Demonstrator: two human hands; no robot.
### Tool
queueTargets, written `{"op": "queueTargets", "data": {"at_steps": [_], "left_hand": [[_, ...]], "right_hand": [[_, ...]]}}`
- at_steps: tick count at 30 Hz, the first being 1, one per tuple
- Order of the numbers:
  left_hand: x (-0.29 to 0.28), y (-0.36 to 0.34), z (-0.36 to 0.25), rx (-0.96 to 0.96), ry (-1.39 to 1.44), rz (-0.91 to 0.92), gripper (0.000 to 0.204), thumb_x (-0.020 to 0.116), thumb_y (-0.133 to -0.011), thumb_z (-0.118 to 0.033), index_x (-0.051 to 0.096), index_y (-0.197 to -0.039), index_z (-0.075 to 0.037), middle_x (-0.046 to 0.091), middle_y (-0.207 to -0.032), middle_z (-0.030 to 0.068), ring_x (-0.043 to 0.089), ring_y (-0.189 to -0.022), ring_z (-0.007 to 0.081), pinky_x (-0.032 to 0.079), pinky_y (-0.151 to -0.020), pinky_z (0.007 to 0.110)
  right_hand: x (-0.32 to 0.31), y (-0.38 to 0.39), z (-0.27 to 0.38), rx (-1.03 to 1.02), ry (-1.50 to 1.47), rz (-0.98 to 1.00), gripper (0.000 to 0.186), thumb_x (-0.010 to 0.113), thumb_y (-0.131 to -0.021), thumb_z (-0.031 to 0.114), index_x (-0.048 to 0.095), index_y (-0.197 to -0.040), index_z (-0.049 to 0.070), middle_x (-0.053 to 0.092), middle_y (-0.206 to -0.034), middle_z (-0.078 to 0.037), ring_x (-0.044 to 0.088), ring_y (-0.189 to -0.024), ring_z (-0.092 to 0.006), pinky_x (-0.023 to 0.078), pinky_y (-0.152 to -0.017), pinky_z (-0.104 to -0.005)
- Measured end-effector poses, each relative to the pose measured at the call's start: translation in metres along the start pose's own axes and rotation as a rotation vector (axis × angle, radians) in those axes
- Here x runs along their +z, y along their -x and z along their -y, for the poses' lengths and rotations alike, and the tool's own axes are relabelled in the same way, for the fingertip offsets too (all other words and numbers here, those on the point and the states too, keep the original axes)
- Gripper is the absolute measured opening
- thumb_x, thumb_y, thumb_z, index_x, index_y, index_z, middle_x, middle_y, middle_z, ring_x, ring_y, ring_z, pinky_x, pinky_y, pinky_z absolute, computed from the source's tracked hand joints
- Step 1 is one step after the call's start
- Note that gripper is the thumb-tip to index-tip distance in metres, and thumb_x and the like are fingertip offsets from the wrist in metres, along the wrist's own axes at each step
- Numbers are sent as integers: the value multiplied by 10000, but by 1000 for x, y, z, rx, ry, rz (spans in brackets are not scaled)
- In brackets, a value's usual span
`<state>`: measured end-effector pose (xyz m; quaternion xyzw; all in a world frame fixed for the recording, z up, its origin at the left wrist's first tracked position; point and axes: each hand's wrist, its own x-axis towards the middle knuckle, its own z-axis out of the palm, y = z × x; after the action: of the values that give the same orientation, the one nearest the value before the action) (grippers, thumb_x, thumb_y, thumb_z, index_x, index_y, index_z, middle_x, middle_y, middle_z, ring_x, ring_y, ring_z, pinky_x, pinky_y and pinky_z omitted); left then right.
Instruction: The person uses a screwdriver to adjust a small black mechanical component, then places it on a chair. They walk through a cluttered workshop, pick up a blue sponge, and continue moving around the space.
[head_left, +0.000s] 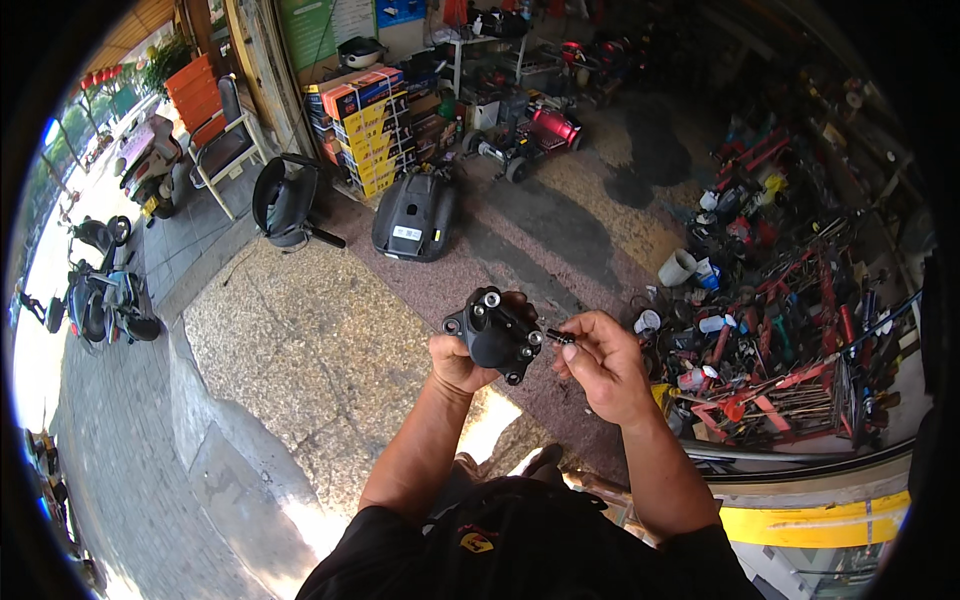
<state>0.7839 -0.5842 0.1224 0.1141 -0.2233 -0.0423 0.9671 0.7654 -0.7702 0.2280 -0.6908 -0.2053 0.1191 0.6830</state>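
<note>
A black brake caliper [494, 338] with several silver bolts and mounting lugs is held up in front of my body. My left hand [462, 366] grips it from below and behind, thumb at its lower left side; most of the fingers are hidden by the caliper. Just right of the caliper, my right hand [603, 365] pinches a small dark bolt-like piece [561, 337] between thumb and fingers. The tip of that piece points at a silver bolt on the caliper's right edge; whether they touch I cannot tell.
Cluttered tools [780, 390] fill a bench at the right, with a white cup [647, 321] at its edge. Beyond my hands lie a black plastic cover [414, 216], stacked yellow boxes [372, 140] and a red wheeled machine [550, 132]. A scooter [105, 300] stands outside, left.
</note>
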Motion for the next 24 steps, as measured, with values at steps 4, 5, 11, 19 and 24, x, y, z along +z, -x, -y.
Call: {"op": "queueTargets", "data": {"at_steps": [4,5,11,19,24], "left_hand": [[1,-3,1,-16,14,45,725,705,-599,-258,575,-1271,-20,600,-1241,177,552,-1154,381,487,-972,469],[1,-3,0,-23,1,39,722,707,-598,-261,578,-1268,-24,600,-1237,178,553,-1148,381,488,-966,469],[-3,-4,-3,-12,-47,-4,735,718,-576,-279,581,-1245,-7,602,-1200,185,559,-1133,374,492,-958,469],[-8,-8,-11,-80,-194,-11,791,718,-555,-291,536,-1281,-38,560,-1232,194,530,-1173,371,461,-992,476],[-13,-4,-9,-89,-201,-55,816,703,-546,-275,511,-1292,-5,554,-1240,204,551,-1155,348,449,-1009,444]], "right_hand": [[-4,-1,-5,-25,52,34,183,551,-917,1,531,-1099,-13,617,-931,-65,604,-774,-84,509,-687,-234],[-5,-1,-7,-32,65,41,184,554,-915,-5,531,-1097,-15,613,-923,-60,600,-771,-81,504,-685,-228],[-4,-4,-5,-57,150,59,186,574,-900,-27,530,-1081,-25,590,-889,-35,564,-757,-56,463,-666,-202],[-9,-10,-11,-111,331,-1,191,589,-878,-40,535,-1062,-36,590,-874,-27,532,-729,-40,440,-637,-199],[-4,-12,-2,-136,534,6,189,634,-819,-28,588,-1003,-36,624,-863,-54,568,-708,-67,476,-629,-231]]}}
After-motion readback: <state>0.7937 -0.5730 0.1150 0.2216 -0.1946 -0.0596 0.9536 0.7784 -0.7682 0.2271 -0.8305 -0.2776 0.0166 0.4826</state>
